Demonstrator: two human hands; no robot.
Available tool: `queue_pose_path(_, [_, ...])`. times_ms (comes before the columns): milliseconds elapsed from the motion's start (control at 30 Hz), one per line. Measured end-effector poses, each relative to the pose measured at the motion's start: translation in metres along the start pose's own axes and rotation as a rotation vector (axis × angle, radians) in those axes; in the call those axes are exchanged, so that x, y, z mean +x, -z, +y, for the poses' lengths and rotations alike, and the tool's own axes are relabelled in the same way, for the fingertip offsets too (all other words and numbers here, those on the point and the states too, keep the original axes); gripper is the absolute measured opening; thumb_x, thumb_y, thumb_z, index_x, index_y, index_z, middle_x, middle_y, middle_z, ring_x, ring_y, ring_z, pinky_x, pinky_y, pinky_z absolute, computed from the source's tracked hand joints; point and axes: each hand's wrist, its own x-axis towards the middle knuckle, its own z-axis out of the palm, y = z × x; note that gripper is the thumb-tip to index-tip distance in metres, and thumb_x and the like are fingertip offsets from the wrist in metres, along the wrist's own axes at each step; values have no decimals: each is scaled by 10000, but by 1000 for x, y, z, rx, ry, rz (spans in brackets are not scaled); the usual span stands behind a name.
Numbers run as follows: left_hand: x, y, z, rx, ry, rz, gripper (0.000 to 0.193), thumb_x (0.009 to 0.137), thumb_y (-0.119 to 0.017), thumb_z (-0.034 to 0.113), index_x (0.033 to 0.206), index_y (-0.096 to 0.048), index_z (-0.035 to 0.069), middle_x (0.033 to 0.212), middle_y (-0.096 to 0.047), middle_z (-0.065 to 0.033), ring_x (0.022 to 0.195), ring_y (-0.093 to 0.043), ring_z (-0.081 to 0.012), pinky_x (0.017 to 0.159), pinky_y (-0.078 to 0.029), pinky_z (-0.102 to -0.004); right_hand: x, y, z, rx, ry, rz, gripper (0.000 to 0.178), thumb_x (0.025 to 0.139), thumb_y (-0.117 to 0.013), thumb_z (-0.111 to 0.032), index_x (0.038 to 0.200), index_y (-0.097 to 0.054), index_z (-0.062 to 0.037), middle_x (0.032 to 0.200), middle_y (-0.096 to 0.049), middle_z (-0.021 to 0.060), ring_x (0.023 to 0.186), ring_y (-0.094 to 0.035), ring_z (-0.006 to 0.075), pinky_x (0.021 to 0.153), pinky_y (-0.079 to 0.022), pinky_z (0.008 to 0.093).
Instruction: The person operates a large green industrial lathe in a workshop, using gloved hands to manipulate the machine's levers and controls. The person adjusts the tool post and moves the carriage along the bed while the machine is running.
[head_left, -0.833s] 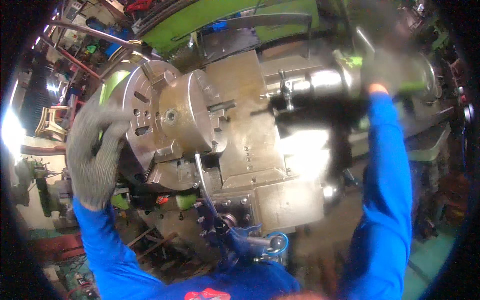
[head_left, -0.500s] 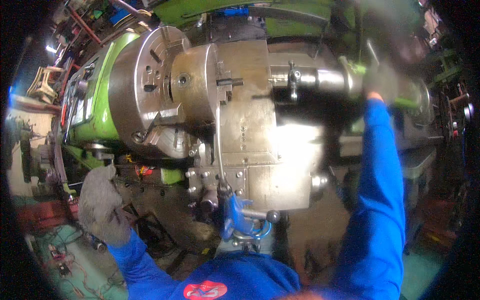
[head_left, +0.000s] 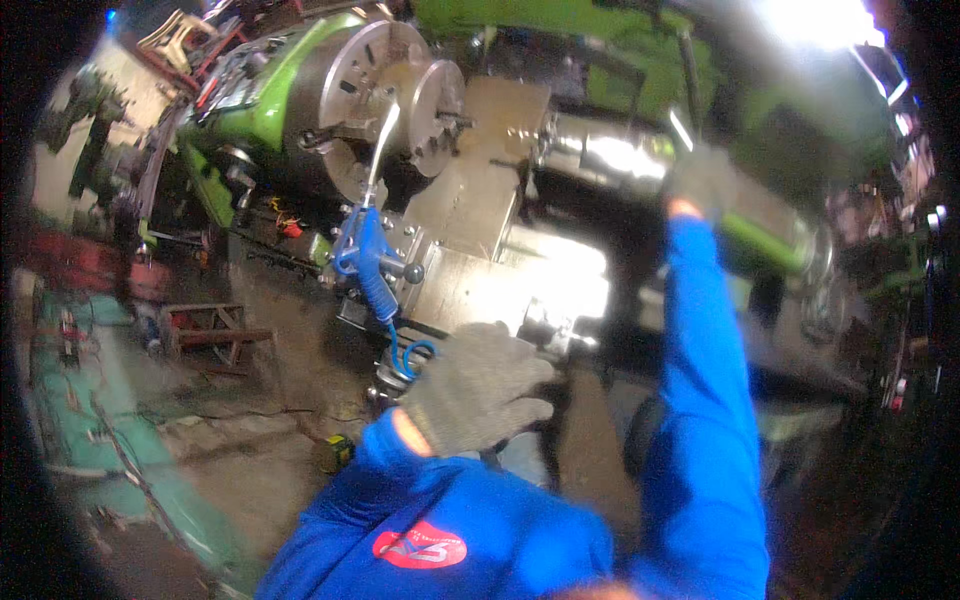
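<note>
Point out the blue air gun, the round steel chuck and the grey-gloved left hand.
Blue air gun [head_left: 371, 250]: head view, on its blue body.
Round steel chuck [head_left: 430, 115]: head view, on its disc-shaped front part.
Grey-gloved left hand [head_left: 475, 388]: head view, on the middle of the hand.

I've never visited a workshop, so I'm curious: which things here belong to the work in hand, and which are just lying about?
Seemingly in the work:
Tailstock, at the right hand
Chuck
Blue air gun, beyond the open left hand

Seemingly lying about:
Reddish-brown frame, on the floor
Small yellow-and-black item, too blurred to name
</note>
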Motion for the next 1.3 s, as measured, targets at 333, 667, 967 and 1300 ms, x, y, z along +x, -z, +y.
queue_pose_path(333, [41, -108, -67, 313, 368, 211, 580, 852, -691, 515, 1250, -697, 94, 1300, -656, -154, 1274, -556, -331, 1147, -362, -511, -10, -6, 13, 72, 169, 343, 306, 979, -627, -338, 986, -747, -57, 1080, -690, 185, 1012, -661, 395, 852, -527, 515])
queue_pose_path(667, [47, -116, -102, 248, 459, 92, 559, 916, -616, 569, 1210, -729, 108, 1286, -685, -131, 1330, -549, -299, 1233, -243, -508, -16, 27, -14, 647, 682, 343, 398, 1002, -643, -184, 1360, -595, -14, 1242, -658, 188, 1095, -659, 336, 1001, -505, 444])
queue_pose_path(967, [43, -118, -107, 285, 445, 129, 398, 945, -614, 466, 1113, -744, 129, 1250, -680, -98, 1321, -539, -262, 1215, -283, -497, 5, -2, -110, 853, 409, -628, 525, 1017, -663, -388, 1444, -581, -93, 1297, -674, 124, 1124, -672, 269, 901, -556, 377])
queue_pose_path(1300, [42, -117, -105, 354, 479, 105, 275, 968, -562, 401, 983, -753, 202, 1150, -687, -32, 1237, -575, -228, 1185, -313, -492, 7, 10, -121, -110, 1004, -282, 615, 895, -761, -290, 1463, -556, -172, 1570, -481, 137, 1356, -539, 362, 1140, -476, 423])
